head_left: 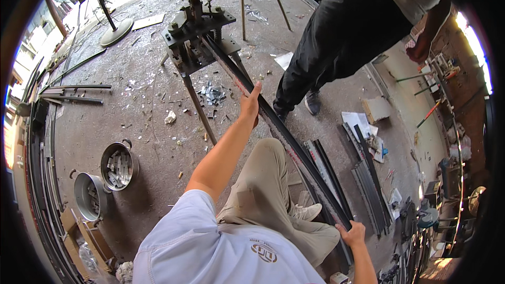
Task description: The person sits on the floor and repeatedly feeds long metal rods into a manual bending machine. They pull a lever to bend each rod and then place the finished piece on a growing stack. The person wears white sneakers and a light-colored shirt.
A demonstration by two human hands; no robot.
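A long dark metal profile bar slants across my front, its far end inside a dark punch press on legs. My left hand is closed round the bar a little short of the press, thumb on top. Lower right, near the bar's near end, my right hand grips it too, fingers partly hidden beneath. The inside of the press, where the bar's tip sits, is hidden from me.
Another person in dark trousers stands right of the press. More profiles lie on the floor at right. Two metal pots of small cut pieces stand at left. Metal scraps litter the floor below the press.
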